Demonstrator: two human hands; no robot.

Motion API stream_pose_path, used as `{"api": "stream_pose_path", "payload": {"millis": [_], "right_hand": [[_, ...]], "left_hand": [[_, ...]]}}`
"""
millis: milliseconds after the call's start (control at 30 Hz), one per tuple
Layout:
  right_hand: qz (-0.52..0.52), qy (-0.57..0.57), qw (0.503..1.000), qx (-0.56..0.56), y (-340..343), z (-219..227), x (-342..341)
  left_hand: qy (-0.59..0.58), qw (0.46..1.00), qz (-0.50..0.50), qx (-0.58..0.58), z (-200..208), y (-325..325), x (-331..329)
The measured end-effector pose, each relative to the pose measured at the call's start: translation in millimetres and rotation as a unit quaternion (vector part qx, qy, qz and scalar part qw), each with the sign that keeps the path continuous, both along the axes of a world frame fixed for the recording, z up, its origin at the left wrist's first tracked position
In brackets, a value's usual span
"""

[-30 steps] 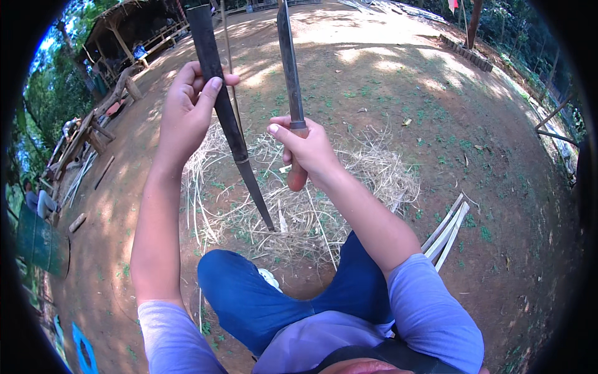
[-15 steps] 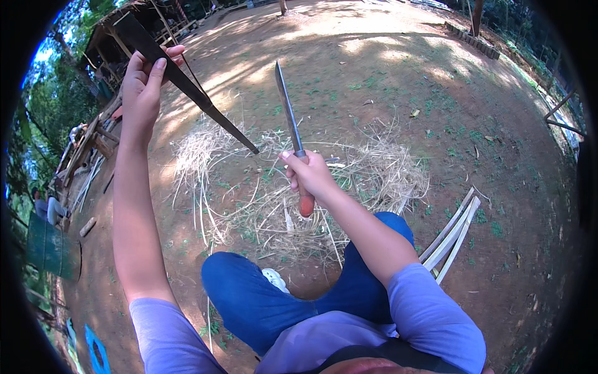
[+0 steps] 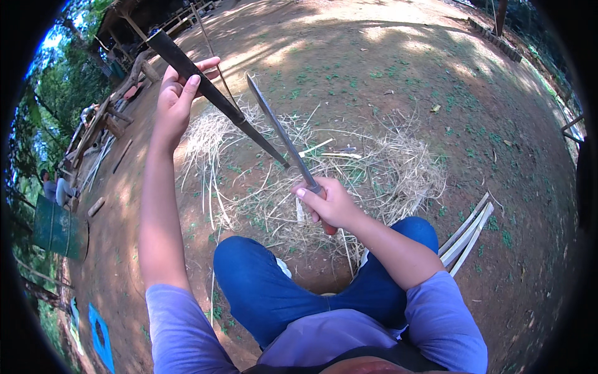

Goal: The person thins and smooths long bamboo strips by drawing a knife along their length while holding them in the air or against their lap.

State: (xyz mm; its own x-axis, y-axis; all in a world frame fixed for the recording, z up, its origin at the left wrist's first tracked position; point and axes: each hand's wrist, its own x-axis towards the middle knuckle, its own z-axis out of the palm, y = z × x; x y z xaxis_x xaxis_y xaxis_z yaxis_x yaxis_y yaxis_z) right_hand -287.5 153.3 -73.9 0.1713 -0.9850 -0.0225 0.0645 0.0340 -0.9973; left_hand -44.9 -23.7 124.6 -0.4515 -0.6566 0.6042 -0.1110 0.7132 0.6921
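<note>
1. Likely in a handling step: holding a knife point(image 3: 284, 134) up beside a dark tapered piece point(image 3: 218, 98), above loose straw point(image 3: 411, 165); cannot tell if touching.
2. Pinching the dark piece in the left hand's point(image 3: 179, 100) grip; clamping the knife's handle in the right hand's point(image 3: 330, 202).
3. Probably calls for keeping fingers off the edge.
4. Count one knife, one dark piece, perhaps three pale strips point(image 3: 464, 237).
</note>
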Motion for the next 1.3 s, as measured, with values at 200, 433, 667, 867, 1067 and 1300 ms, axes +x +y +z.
{"api": "stream_pose_path", "payload": {"millis": [200,433,667,867,1067,1300], "right_hand": [[0.035,0.029,0.999,0.004,3,10,7],[0.027,-0.009,1.0,-0.004,4,7,15],[0.024,-0.023,0.999,0.027,2,9,13],[0.024,-0.024,0.998,0.059,-4,6,13],[-0.001,-0.016,0.992,0.129,-10,-9,15],[0.01,-0.05,0.998,0.044,4,4,12]], "left_hand": [[-0.028,0.999,-0.024,0.016,4,2,-3],[-0.056,0.997,-0.034,0.034,7,5,1],[-0.059,0.994,-0.081,0.048,7,16,-4],[-0.086,0.99,-0.105,0.026,8,17,-7],[-0.094,0.989,-0.113,0.03,8,21,-10],[-0.063,0.992,-0.085,0.067,12,22,4]]}}
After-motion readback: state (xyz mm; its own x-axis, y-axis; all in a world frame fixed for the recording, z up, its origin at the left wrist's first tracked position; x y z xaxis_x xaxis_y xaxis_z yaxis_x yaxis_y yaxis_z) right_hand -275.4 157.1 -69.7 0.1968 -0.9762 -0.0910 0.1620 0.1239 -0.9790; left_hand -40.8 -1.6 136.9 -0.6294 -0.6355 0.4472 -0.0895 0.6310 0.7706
